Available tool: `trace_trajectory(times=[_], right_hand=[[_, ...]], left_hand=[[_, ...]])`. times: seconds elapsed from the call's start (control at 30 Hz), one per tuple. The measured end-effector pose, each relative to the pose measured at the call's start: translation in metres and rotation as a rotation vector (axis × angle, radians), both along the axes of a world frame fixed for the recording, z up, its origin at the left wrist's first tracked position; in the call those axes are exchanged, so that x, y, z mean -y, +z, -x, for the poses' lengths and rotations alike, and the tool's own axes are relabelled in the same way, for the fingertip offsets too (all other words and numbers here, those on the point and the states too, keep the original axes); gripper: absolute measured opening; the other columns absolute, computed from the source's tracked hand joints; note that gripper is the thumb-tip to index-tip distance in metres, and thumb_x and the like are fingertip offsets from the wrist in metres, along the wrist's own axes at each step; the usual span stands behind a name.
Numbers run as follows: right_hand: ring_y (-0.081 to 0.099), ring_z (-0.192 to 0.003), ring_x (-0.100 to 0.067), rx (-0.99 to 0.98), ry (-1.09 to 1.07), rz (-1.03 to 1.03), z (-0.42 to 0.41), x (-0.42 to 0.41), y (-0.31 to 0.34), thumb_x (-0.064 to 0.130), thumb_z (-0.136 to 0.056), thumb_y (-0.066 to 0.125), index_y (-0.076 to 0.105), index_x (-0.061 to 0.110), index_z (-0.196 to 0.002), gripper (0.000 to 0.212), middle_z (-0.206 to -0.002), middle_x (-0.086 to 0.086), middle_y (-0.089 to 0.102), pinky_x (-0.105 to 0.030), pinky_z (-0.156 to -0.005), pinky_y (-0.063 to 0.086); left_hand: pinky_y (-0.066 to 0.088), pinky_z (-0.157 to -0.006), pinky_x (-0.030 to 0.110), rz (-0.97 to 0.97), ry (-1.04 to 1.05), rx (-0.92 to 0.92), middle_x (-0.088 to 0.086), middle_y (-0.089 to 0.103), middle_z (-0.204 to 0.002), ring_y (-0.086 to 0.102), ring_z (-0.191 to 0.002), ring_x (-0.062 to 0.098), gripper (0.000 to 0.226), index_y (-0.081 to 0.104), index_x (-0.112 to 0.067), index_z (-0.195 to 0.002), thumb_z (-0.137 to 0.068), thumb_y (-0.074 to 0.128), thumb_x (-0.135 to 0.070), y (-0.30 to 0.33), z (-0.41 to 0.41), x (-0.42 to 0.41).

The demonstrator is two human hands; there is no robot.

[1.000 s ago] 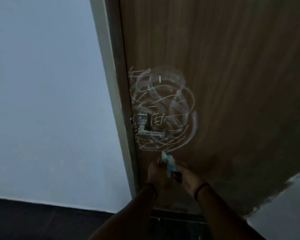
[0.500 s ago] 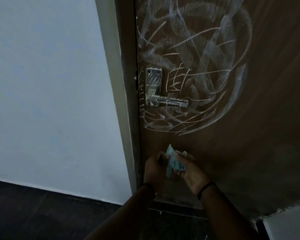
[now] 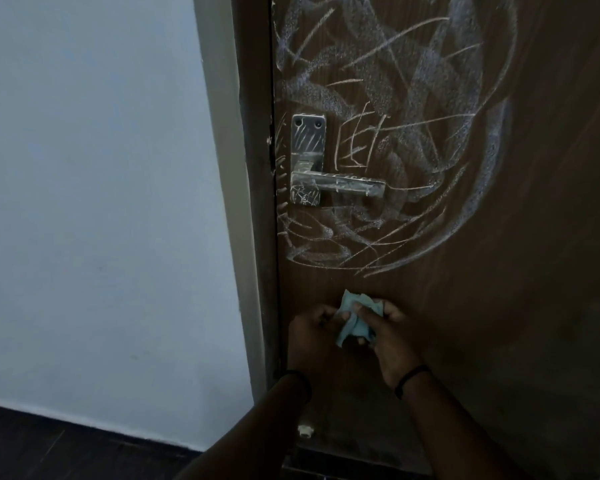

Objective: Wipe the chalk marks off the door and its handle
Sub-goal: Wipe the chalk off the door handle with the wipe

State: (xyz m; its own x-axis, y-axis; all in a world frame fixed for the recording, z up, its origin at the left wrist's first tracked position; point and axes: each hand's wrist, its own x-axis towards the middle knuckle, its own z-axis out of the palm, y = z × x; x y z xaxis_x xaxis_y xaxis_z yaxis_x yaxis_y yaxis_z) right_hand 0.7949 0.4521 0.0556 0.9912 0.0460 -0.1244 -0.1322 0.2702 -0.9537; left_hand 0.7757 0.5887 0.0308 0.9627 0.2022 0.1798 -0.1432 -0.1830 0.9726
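Note:
A brown wooden door [image 3: 534, 306] fills the right side. White chalk marks [image 3: 413, 133] in loops and scribbles cover it around and above the handle. The metal lever handle [image 3: 329, 181] with its plate also carries chalk scratches. Below the handle, both hands hold a crumpled light-blue cloth [image 3: 355, 322] in front of the door. My left hand [image 3: 312, 337] grips its left side and my right hand [image 3: 392, 341] grips its right side. The cloth is well below the chalk and apart from it.
The door frame [image 3: 246, 202] runs down just left of the door, with a pale wall [image 3: 84, 202] beyond it. Dark floor [image 3: 49, 448] lies at the bottom left. A small white object [image 3: 305, 430] sits low by the door.
The view has closed in on the door, so the handle and chalk look larger and higher. Both hands stay together on the cloth below the handle, shifting it slightly.

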Motion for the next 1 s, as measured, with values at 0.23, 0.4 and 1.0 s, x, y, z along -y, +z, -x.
trace_trajectory(times=[0.23,0.4,1.0], right_hand=[[0.071,-0.080,-0.026,0.045,-0.034,-0.003,-0.008,0.000,-0.016,0.023,-0.084,0.075,0.069,0.008,-0.105,0.027,-0.095,-0.015,0.075,-0.035,-0.063,0.055],[0.069,-0.071,-0.022,0.090,-0.059,0.031,-0.005,0.000,-0.017,0.026,-0.081,0.077,0.070,0.008,-0.099,0.026,-0.090,-0.015,0.075,-0.034,-0.061,0.054],[0.065,-0.064,-0.011,0.277,-0.109,0.089,0.030,-0.015,0.040,0.024,-0.089,0.071,0.070,0.014,-0.091,0.011,-0.077,0.001,0.074,-0.023,-0.049,0.050]], left_hand=[[0.059,-0.065,0.032,0.120,0.039,0.051,-0.001,0.074,-0.080,0.072,-0.075,0.015,0.014,0.073,-0.022,-0.080,-0.087,0.072,-0.035,-0.011,-0.010,0.006],[0.056,-0.064,0.021,0.096,0.051,0.105,-0.005,0.074,-0.083,0.070,-0.076,0.009,0.011,0.074,-0.020,-0.086,-0.092,0.066,-0.026,-0.008,-0.009,0.013],[0.050,-0.052,0.020,0.141,0.097,0.199,0.002,0.069,-0.076,0.061,-0.059,0.006,0.016,0.069,-0.006,-0.090,-0.094,0.064,-0.020,0.050,0.024,-0.005]])
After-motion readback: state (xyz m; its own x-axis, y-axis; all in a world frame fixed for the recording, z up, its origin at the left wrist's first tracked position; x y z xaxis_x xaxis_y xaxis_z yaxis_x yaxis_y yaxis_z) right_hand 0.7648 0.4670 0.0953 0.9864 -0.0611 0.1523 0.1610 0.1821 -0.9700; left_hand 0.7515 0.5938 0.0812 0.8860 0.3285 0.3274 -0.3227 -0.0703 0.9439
